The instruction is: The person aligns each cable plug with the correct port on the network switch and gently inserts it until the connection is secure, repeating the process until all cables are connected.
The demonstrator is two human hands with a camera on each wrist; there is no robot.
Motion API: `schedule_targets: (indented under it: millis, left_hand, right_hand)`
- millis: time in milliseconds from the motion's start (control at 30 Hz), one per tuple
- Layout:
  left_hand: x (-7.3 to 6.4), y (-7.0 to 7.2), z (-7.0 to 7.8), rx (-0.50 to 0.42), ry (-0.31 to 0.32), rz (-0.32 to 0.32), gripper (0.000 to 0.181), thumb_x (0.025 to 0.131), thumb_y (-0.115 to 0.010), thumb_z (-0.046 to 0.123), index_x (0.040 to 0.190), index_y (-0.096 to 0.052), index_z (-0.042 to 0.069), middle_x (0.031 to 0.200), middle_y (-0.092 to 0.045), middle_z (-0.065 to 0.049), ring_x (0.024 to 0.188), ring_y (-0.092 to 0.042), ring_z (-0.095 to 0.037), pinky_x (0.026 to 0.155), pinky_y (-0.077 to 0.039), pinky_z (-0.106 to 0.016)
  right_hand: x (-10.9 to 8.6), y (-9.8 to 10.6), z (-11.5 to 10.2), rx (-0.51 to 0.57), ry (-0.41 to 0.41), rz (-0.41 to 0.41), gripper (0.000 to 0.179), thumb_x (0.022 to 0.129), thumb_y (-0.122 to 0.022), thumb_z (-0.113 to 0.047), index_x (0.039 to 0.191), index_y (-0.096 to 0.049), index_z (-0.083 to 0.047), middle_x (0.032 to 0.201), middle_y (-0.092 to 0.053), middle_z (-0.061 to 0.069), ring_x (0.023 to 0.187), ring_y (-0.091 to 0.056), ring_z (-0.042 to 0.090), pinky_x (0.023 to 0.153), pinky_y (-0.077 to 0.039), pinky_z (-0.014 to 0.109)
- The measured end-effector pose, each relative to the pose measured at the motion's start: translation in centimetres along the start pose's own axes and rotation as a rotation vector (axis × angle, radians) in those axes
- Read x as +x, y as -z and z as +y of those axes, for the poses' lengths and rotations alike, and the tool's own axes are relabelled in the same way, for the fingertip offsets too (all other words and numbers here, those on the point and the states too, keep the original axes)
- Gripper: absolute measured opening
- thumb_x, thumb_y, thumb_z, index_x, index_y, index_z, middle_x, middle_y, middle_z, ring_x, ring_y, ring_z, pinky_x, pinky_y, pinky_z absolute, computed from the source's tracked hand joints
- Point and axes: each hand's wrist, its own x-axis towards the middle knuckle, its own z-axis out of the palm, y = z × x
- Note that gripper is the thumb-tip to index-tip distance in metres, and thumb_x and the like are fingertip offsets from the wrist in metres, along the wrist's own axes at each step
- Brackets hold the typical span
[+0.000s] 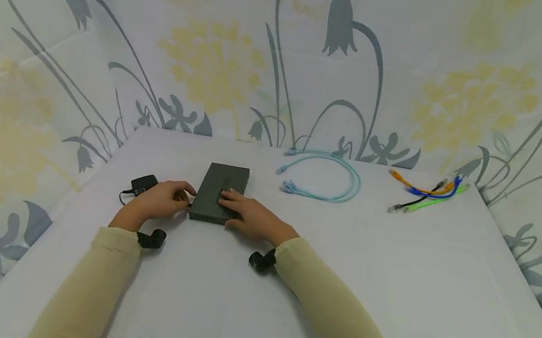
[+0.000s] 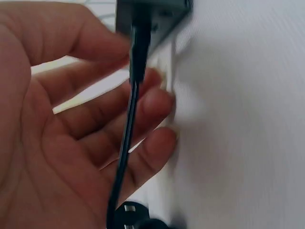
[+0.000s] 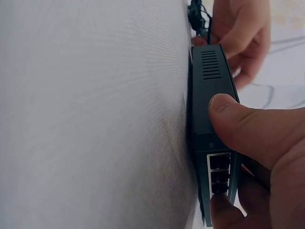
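Note:
A dark grey network switch (image 1: 211,192) lies flat on the white tabletop, left of centre. My right hand (image 1: 257,218) holds it, with the thumb on its near side and fingers over the top. In the right wrist view, a fingertip touches the row of ports (image 3: 219,174). At the switch's left side, my left hand (image 1: 165,199) pinches a black power plug (image 2: 138,55) with thumb and forefinger. The plug meets the switch's end, and its cord (image 2: 125,138) runs down across the palm.
A black power adapter (image 1: 144,183) lies just behind the left hand. Behind and right of the switch are light-blue network cables (image 1: 352,190). Farther right lies a pile of short cables, among them a green one (image 1: 428,205) and an orange one (image 1: 398,176). A patterned cloth (image 1: 412,67) hangs behind.

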Motion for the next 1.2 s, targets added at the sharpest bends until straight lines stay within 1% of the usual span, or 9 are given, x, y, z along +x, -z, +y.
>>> schedule_targets:
  millis: [100, 200, 300, 400, 533, 667, 900, 1067, 1200]
  left_hand:
    - [0.2, -0.3, 1.0, 0.003, -0.014, 0.035, 0.051, 0.093, -0.052, 0.021, 0.142, -0.044, 0.009, 0.135, -0.054, -0.022, 0.112, -0.059, -0.036, 0.086, -0.051, -0.048]
    - [0.7, -0.7, 2.0, 0.016, -0.048, 0.06, 0.066, 0.095, -0.057, 0.033, 0.152, -0.031, 0.012, 0.153, -0.031, -0.024, 0.133, -0.042, -0.044, 0.101, -0.041, -0.06]
    - [1.3, -1.2, 2.8, 0.028, -0.088, 0.043, 0.085, 0.088, -0.067, 0.047, 0.155, -0.024, 0.018, 0.162, -0.009, -0.02, 0.144, -0.021, -0.046, 0.106, -0.032, -0.066]
    - [1.9, -1.6, 3.5, 0.038, -0.121, 0.007, 0.102, 0.078, -0.077, 0.05, 0.157, -0.02, 0.021, 0.164, 0.002, -0.016, 0.148, -0.005, -0.045, 0.107, -0.029, -0.068]
    - [2.6, -2.1, 4.1, 0.087, -0.162, -0.021, 0.114, 0.069, -0.086, 0.045, 0.157, -0.018, 0.018, 0.164, 0.0, -0.014, 0.149, 0.005, -0.045, 0.109, -0.025, -0.069]
    - [3.3, -2.6, 4.4, 0.132, -0.203, -0.034, 0.116, 0.068, -0.087, 0.044, 0.157, -0.017, 0.017, 0.165, -0.004, -0.011, 0.149, 0.006, -0.045, 0.112, -0.02, -0.068]
    - [3.9, -3.3, 4.1, 0.081, -0.202, -0.074, 0.118, 0.067, -0.085, 0.052, 0.157, -0.017, 0.017, 0.165, -0.002, -0.009, 0.148, 0.013, -0.043, 0.112, -0.017, -0.069]
    - [3.9, -3.3, 3.9, 0.074, -0.216, -0.06, 0.115, 0.07, -0.083, 0.051, 0.157, -0.018, 0.016, 0.165, -0.002, -0.011, 0.148, 0.013, -0.043, 0.112, -0.018, -0.068]
    - [3.6, -3.3, 3.9, 0.061, -0.209, -0.052, 0.114, 0.07, -0.083, 0.051, 0.157, -0.018, 0.016, 0.165, -0.002, -0.01, 0.148, 0.013, -0.042, 0.112, -0.017, -0.069]
  right_hand:
    - [0.1, -0.1, 0.2, 0.002, -0.002, -0.003, 0.061, 0.097, -0.058, -0.034, 0.152, -0.035, -0.02, 0.162, -0.02, -0.006, 0.151, -0.011, 0.015, 0.12, -0.025, 0.037]
    - [0.1, 0.0, 0.2, -0.004, 0.021, -0.004, 0.06, 0.097, -0.058, -0.033, 0.152, -0.035, -0.019, 0.162, -0.02, -0.005, 0.151, -0.012, 0.015, 0.12, -0.025, 0.037]
    - [0.2, 0.2, 0.2, -0.015, 0.044, -0.002, 0.06, 0.097, -0.058, -0.031, 0.151, -0.036, -0.017, 0.162, -0.021, -0.003, 0.151, -0.012, 0.015, 0.12, -0.025, 0.036]
    - [0.2, 0.2, 0.3, -0.015, 0.053, -0.008, 0.06, 0.098, -0.057, -0.032, 0.151, -0.035, -0.017, 0.162, -0.021, -0.003, 0.151, -0.012, 0.014, 0.12, -0.024, 0.035]
    - [0.2, 0.2, 0.5, -0.023, 0.047, -0.023, 0.06, 0.098, -0.056, -0.034, 0.152, -0.034, -0.018, 0.162, -0.021, -0.004, 0.151, -0.012, 0.013, 0.12, -0.025, 0.035]
    - [0.0, 0.2, 0.6, -0.031, 0.029, -0.017, 0.06, 0.098, -0.056, -0.033, 0.152, -0.034, -0.019, 0.162, -0.021, -0.002, 0.151, -0.014, 0.014, 0.12, -0.025, 0.036]
    - [-0.1, 0.3, 0.7, -0.026, 0.056, -0.028, 0.059, 0.098, -0.056, -0.03, 0.152, -0.035, -0.016, 0.161, -0.022, 0.0, 0.151, -0.016, 0.016, 0.119, -0.026, 0.037]
    - [0.1, 0.7, 1.0, -0.055, 0.053, -0.014, 0.061, 0.095, -0.061, -0.034, 0.15, -0.039, -0.017, 0.159, -0.03, -0.003, 0.15, -0.019, 0.013, 0.119, -0.026, 0.034]
    - [0.2, 1.1, 0.9, -0.038, 0.046, -0.031, 0.063, 0.093, -0.064, -0.035, 0.149, -0.041, -0.018, 0.159, -0.029, -0.006, 0.149, -0.021, 0.014, 0.119, -0.026, 0.036]
